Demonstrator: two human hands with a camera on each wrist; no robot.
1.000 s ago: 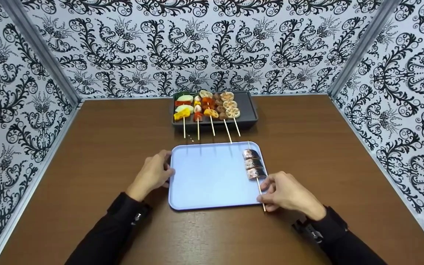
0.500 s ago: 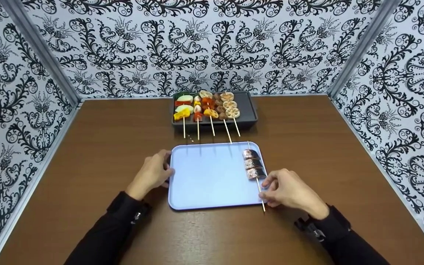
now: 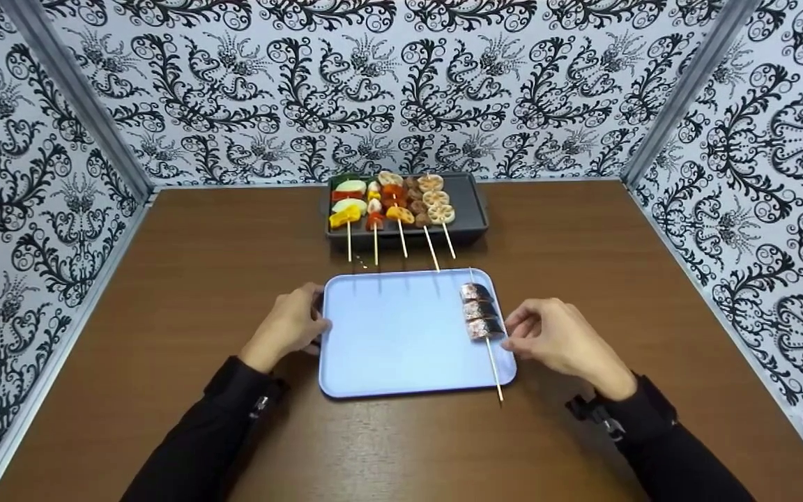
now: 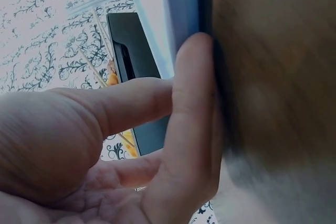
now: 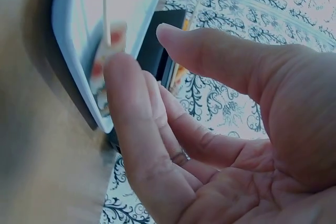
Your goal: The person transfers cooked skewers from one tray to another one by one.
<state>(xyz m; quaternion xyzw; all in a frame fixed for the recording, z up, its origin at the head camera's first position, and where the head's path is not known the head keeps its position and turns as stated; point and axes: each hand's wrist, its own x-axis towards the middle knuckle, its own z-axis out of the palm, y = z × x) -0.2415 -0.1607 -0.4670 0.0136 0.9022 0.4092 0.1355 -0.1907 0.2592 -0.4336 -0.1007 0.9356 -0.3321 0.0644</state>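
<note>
A pale blue tray point(image 3: 401, 335) lies on the table, and a skewer with several dark-skinned fish pieces point(image 3: 479, 310) rests along its right side. The skewer's stick overhangs the front edge. My left hand point(image 3: 288, 322) grips the tray's left rim, its thumb on the rim; in the left wrist view the thumb and index finger point(image 4: 194, 77) meet at the edge. My right hand point(image 3: 555, 338) is beside the tray's right rim, near the fish. In the right wrist view its thumb point(image 5: 210, 51) stands apart from its fingers, with nothing between them.
A dark grill plate point(image 3: 468, 206) behind the tray holds several skewers of vegetables, meatballs and lotus root slices point(image 3: 436, 199), their sticks pointing toward the tray. Small pale crumbs point(image 3: 362, 263) lie on the brown table point(image 3: 220, 237). Patterned walls point(image 3: 387, 104) enclose the back and sides.
My right hand lets go of the fish skewer's stick and moves up and to the right, outside the tray's rim. The skewer, tray and left hand stay in place.
</note>
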